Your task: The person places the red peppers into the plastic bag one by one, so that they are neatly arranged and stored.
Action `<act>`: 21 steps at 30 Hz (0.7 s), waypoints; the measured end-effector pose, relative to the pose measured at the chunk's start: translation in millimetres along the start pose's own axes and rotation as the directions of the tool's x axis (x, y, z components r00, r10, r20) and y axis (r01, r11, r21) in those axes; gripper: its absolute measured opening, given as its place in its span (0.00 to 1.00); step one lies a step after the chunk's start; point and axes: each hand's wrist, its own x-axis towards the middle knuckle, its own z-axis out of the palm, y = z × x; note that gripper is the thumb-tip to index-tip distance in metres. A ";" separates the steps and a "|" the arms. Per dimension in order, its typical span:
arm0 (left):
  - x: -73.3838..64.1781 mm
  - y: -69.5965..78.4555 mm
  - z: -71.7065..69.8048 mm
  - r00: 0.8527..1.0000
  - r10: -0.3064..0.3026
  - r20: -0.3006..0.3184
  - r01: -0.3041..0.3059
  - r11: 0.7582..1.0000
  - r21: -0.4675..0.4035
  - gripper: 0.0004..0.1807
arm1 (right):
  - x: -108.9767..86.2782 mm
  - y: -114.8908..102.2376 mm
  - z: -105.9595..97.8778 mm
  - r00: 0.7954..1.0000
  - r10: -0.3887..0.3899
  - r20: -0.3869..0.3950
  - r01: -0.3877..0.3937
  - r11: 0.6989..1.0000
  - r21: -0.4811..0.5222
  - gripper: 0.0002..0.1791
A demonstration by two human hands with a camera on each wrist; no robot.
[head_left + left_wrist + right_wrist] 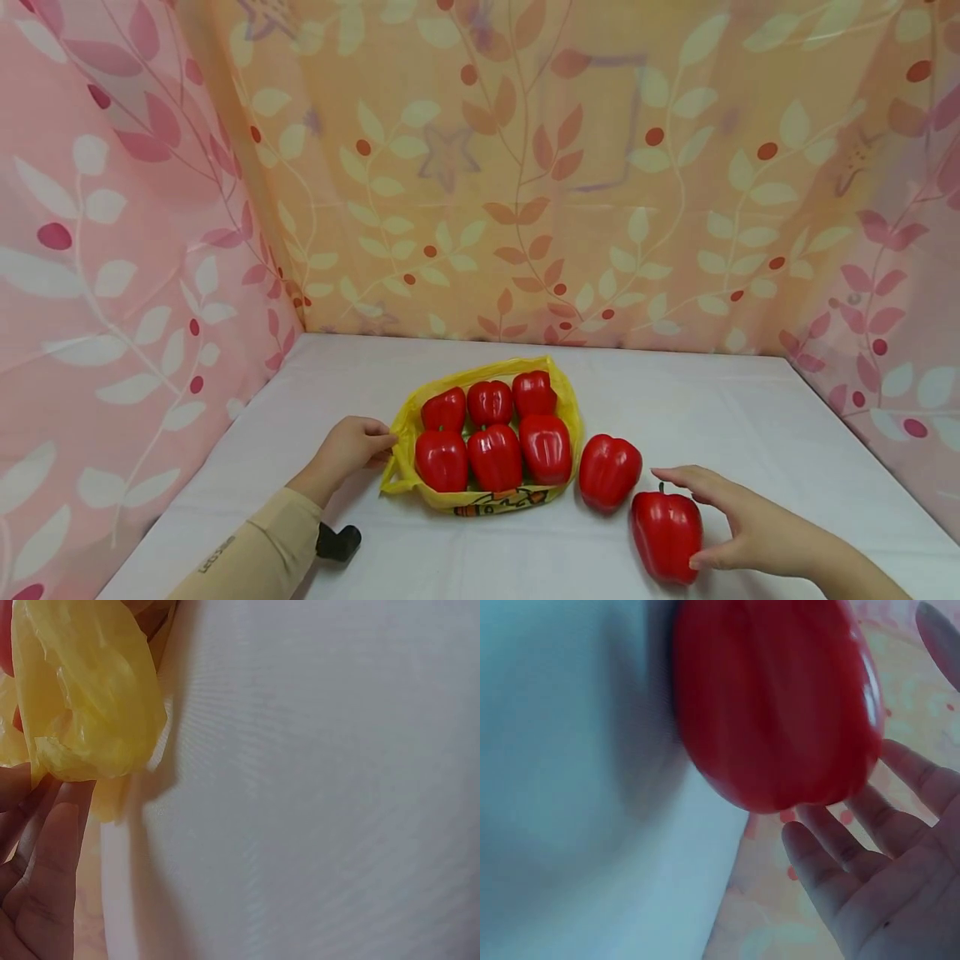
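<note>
A yellow plastic bag (405,467) lies spread on the table with several red bell peppers (495,457) inside it. At the bag's left edge, my left hand (358,446) pinches the plastic between thumb and fingers; the left wrist view shows the crumpled bag edge (97,697) at the fingertips. To the right of the bag, one red bell pepper (609,472) lies on the table. Nearer me is another bell pepper (666,535) with a dark stem. My right hand (757,529) reaches around this pepper's right side, fingers spread and not closed on it.
The white-covered table (465,554) reaches back to an orange floral curtain (510,208). Pink floral sheets (112,275) flank it on both sides. Beside my left sleeve (262,546) is a small black object (339,542), partly hidden.
</note>
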 end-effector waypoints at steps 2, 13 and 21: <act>0.4 0.0 0.1 1.000 0.000 0.000 0.000 1.000 0.000 0.06 | -0.9 2.1 3.4 0.999 0.027 0.016 -0.028 0.999 0.018 0.48; 1.0 -1.1 0.5 1.000 -0.001 0.004 0.001 1.000 -0.011 0.06 | -1.8 8.5 18.5 0.999 0.051 -0.013 -0.052 0.993 -0.106 0.53; 2.4 -3.2 1.2 1.000 -0.005 0.005 0.005 1.000 -0.012 0.06 | 1.8 14.2 13.9 0.999 0.014 -0.052 -0.020 0.993 -0.120 0.49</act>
